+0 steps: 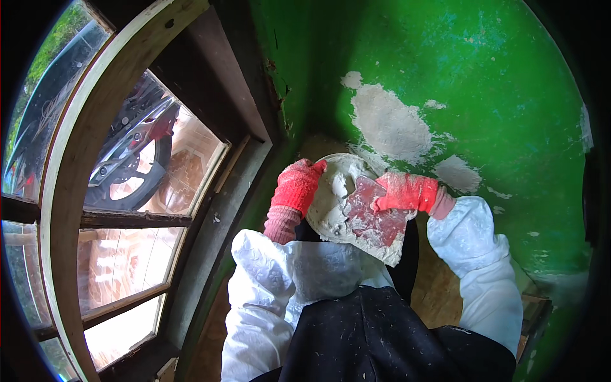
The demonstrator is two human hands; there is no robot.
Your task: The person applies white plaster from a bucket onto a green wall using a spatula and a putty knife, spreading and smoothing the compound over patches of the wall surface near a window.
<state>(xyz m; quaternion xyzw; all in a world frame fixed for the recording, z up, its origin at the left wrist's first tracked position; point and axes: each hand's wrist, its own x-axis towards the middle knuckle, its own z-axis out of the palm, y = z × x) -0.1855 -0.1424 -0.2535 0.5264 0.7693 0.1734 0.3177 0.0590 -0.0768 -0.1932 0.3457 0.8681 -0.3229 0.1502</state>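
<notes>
A round, pale tub [323, 234], coated with putty, sits in front of my body. White putty [340, 180] lies in a thick, uneven mass inside it. My left hand [298, 188], in a red work glove dusted with white, is closed around the tub's left rim. A red, flat putty spreader [375, 215] smeared with white is over the right part of the tub, with my right hand [406, 193] gripping its upper edge in a matching glove. Part of the tub is hidden beneath the spreader.
Ahead and to the right rises a green wall [484, 108] with a large white filler patch [388, 121] and a smaller patch [457, 174]. A wooden-framed glass window [137, 254] stands at left, with a motorcycle [137, 153] behind it. A wooden piece [534, 318] sits low at right.
</notes>
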